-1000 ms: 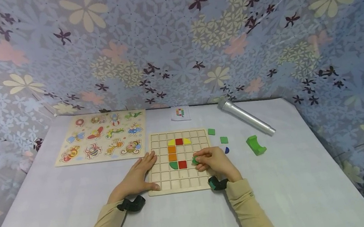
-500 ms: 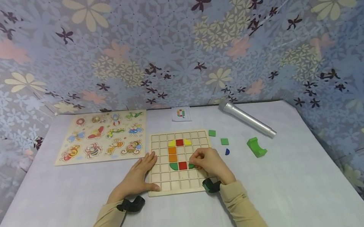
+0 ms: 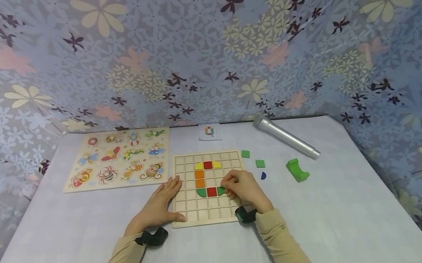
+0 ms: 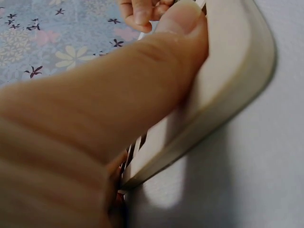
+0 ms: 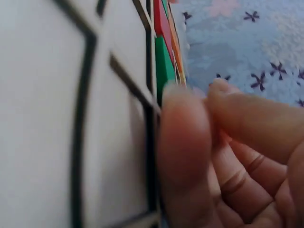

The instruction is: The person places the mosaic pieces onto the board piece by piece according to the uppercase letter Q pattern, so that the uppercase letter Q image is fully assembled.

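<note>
While the left hand (image 3: 158, 206) lies with fingers extended on the left edge of the grid board (image 3: 190, 203), the right hand (image 3: 244, 185) pinches a green piece (image 3: 220, 190) — beside a red square (image 3: 211, 192) — at the frame's lower middle.

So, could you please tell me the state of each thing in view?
Grid board: flat, partly filled.
Left hand: spread on the board's left edge.
Right hand: curled, grip unclear.
Lower-right green piece: in a grid cell, full seating unclear.
Green squares: both loose.
Blue piece: loose.
Microphone: lying down.
Green block: off the board.
Picture puzzle: flat, face up.
Pattern card: pattern showing.
</note>
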Demonstrator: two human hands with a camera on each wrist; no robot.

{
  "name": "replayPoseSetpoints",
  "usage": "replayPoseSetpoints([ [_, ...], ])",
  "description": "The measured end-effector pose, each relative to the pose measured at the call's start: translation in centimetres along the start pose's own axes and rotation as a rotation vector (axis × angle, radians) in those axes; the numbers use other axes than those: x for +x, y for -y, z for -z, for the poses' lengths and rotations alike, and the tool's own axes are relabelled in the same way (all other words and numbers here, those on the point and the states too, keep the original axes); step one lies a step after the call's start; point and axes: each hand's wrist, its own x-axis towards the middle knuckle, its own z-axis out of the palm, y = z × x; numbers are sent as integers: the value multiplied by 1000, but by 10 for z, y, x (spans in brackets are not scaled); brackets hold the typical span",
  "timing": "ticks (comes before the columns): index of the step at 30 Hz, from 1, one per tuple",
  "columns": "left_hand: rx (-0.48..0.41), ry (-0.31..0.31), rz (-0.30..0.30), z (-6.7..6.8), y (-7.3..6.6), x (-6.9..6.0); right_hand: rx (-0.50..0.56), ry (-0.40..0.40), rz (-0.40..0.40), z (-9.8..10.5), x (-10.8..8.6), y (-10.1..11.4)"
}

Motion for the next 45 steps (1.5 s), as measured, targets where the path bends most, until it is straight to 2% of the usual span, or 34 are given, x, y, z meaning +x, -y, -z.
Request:
replayPoseSetpoints([
  [3, 2, 7, -1, -1, 0, 1, 93, -5, -29, 9, -1, -4],
  [7, 7, 8, -4, -1, 0, 1, 124, -86, -60, 27, -1, -10],
  [14, 3, 5, -2, 0, 3, 0, -49, -296, -144, 58, -3, -30],
  [17, -6, 5, 2, 0, 3, 0, -87, -359, -147, 66, -1, -38],
  [22, -3, 1, 8, 0, 2, 0, -136, -383, -105, 69, 4, -49],
  [25, 6, -1, 1, 0, 3, 1, -128, -407, -98, 67, 9, -52],
  [30, -1, 3, -4, 0, 3, 1, -103, -453, -164, 65, 17, -52],
  [38, 7, 9, 8, 0, 2, 1, -167, -433, -278, 65, 22, -42],
  [45, 4, 9, 10, -1, 1, 1, -159, -465, -295, 62, 21, -41],
])
